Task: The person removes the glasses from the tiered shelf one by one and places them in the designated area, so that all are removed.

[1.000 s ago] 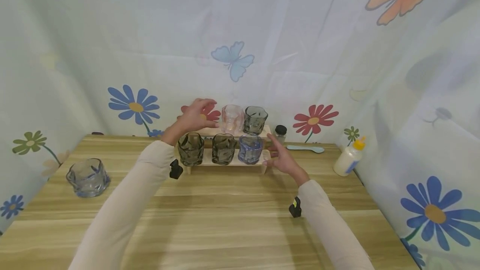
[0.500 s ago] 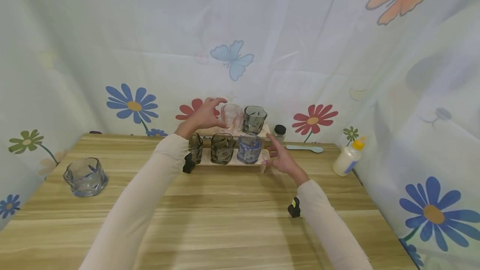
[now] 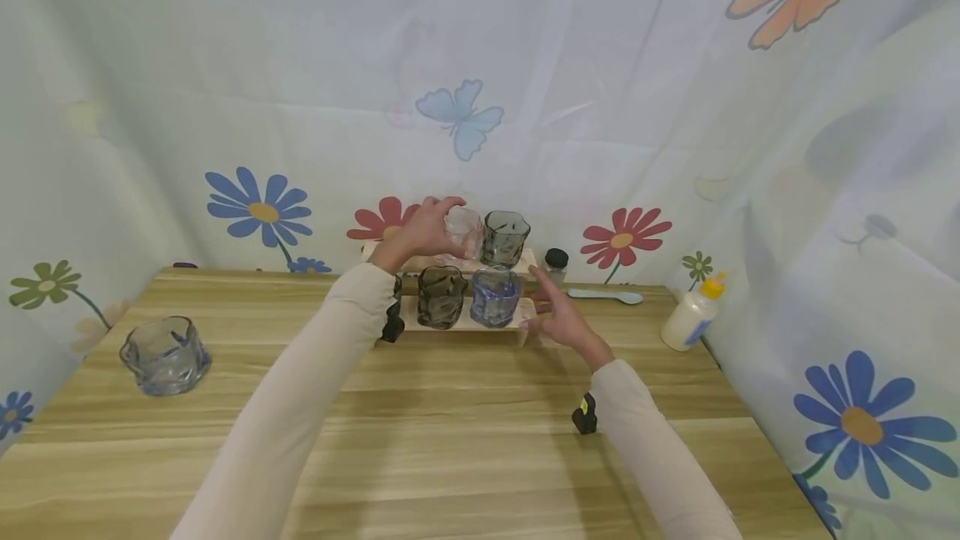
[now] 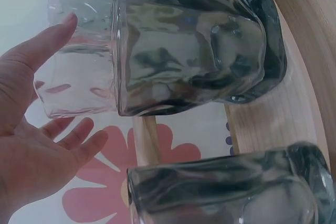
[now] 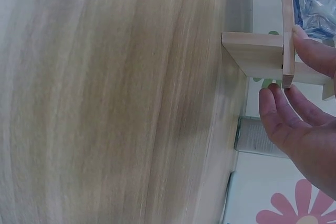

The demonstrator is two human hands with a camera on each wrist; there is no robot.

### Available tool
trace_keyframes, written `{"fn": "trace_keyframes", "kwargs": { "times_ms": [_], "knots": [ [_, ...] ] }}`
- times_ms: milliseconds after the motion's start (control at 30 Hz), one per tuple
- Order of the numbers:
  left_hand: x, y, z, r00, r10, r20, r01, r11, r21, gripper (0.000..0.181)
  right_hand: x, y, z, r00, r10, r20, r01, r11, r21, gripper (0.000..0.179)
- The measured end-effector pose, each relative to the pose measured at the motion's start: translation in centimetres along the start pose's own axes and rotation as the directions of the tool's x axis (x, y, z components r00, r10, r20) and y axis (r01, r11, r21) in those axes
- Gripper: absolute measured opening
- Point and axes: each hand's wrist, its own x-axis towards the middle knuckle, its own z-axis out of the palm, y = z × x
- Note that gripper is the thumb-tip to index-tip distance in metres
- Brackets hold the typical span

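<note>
My left hand (image 3: 429, 232) reaches round a pale pink glass (image 3: 465, 232) on the upper step of a small wooden rack (image 3: 528, 312). In the left wrist view its thumb overlaps that glass, while several fingers spread below it, apart from its side. A grey glass (image 3: 506, 237) stands beside the pink one. On the lower step are a dark smoky glass (image 3: 441, 297) and a bluish glass (image 3: 495, 297); another dark glass is mostly hidden by my left wrist. At the rack's right end my right hand (image 3: 566, 323) pinches the lower board (image 5: 288, 51), thumb above, fingertips below.
A clear bluish glass (image 3: 167, 357) stands alone at the table's left. Behind the right hand are a black-capped jar (image 3: 557, 259) and a pale blue spoon-like utensil (image 3: 604, 296). A yellow-topped bottle (image 3: 692, 315) stands near the right edge. A flowered curtain (image 3: 337, 107) hangs behind.
My left hand has moved right along the upper step, from beside the pink glass to round it. Its sleeve now covers the leftmost dark glass. The right hand keeps its place at the rack.
</note>
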Motion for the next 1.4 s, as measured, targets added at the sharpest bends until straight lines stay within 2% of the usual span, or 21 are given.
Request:
{"fn": "trace_keyframes", "kwargs": {
  "times_ms": [367,600,967,1400],
  "knots": [
    [0.43,0.11,0.39,1.000,-0.019,0.023,0.021,0.997,-0.073,0.091,0.13,-0.13,-0.08,1.000,0.015,-0.008,-0.015,1.000,-0.025,0.097],
    [0.38,0.37,0.26,0.999,-0.037,0.038,0.040,0.994,-0.102,0.092,0.36,-0.10,-0.05,1.000,-0.010,-0.008,0.010,1.000,-0.024,0.097],
    [0.41,0.72,0.26,0.998,-0.044,0.045,0.047,0.996,-0.080,0.091,0.40,-0.13,-0.13,1.000,0.017,-0.013,-0.018,1.000,-0.023,0.099],
    [0.74,0.29,0.90,1.000,-0.022,-0.005,0.022,0.997,-0.071,0.088,0.01,-0.21,-0.16,1.000,0.023,-0.002,-0.023,1.000,-0.002,0.097]
  ]
}}
